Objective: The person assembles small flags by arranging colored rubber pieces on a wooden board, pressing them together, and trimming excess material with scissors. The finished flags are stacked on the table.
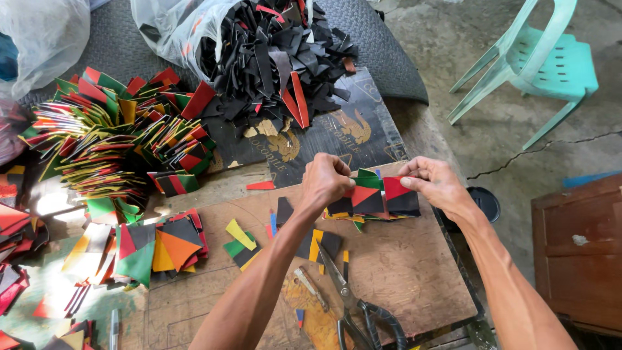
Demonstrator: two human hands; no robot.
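L hand (326, 181) + R hand (433, 181) both pinch patch stack (374, 198) | flat, black/red/green/orange pcs, edges uneven

Daylight is hitting a rough concrete floor (453, 39). A mint plastic chair (544, 58) is standing top right, a brown wooden cabinet (576, 253) is sitting at the right edge.

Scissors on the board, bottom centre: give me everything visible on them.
The scissors lie flat on the brown work board, below both hands and untouched. Metal blades, slightly parted, point up-left toward the coloured scraps, the tip ending just beside them. Dark handle loops, apparently wrapped in black material, sit at the board's lower edge, partly cut off by the frame. A small metal tool lies alongside, to the left.
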